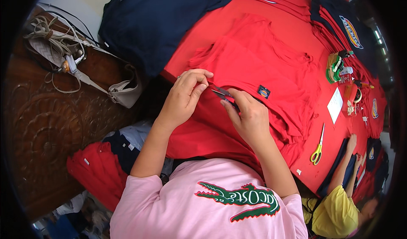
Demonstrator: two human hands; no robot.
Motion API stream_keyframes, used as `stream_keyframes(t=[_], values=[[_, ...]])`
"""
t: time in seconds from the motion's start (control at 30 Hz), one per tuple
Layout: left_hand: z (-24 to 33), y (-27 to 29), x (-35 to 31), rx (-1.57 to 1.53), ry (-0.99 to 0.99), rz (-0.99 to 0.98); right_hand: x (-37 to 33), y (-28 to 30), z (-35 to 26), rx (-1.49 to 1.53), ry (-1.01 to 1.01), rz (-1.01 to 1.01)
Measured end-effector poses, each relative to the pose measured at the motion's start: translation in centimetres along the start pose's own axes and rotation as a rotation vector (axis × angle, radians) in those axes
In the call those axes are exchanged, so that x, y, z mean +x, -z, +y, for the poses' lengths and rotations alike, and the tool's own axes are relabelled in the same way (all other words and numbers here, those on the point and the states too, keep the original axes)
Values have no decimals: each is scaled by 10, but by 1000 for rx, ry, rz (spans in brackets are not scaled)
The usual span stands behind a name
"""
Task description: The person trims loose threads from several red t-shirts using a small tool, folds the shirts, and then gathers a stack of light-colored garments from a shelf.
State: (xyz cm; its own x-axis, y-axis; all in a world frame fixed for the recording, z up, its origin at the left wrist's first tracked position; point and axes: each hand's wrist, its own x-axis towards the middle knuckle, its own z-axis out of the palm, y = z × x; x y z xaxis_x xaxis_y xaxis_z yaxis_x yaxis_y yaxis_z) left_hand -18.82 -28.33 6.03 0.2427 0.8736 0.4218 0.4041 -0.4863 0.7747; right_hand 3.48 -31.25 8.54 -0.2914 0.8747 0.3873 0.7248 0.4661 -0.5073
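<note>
A red sleeveless shirt (250,56) lies spread over the red-covered table in front of me, its lower part hanging over the near edge. My left hand (188,91) pinches at the shirt's left edge, thumb and fingertips together; what is between them is too small to make out. Small dark thread snips (223,94) are in my right hand (248,112), blades pointing left toward my left fingertips. Right beside that hand, a small dark patch (263,92) sits on the shirt.
Yellow-handled scissors (316,154) and a white paper (335,105) lie to the right, near tape rolls (335,67) and small boxes. Navy shirts (157,23) are piled at far left. A carved wooden panel (51,133) bears a bag (125,88). A co-worker in yellow (337,211) works at right.
</note>
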Motion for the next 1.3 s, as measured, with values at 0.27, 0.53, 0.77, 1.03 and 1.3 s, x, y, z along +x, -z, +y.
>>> stream_keyframes(t=[0.27,0.53,0.77,1.03,1.3], values=[[1,-4,1,-14,11,-43,9,-15,11,-38,0,-7],[-2,-4,2,-45,17,-48,6,-17,18,43,-42,-20],[-2,69,28,-1500,-613,-876,-12,43,62,277,-441,229],[-6,37,12,-609,-57,-222,-129,135,165,284,-673,634],[-6,-17,25,283,-69,-127,-93,79,78,472,-552,411]])
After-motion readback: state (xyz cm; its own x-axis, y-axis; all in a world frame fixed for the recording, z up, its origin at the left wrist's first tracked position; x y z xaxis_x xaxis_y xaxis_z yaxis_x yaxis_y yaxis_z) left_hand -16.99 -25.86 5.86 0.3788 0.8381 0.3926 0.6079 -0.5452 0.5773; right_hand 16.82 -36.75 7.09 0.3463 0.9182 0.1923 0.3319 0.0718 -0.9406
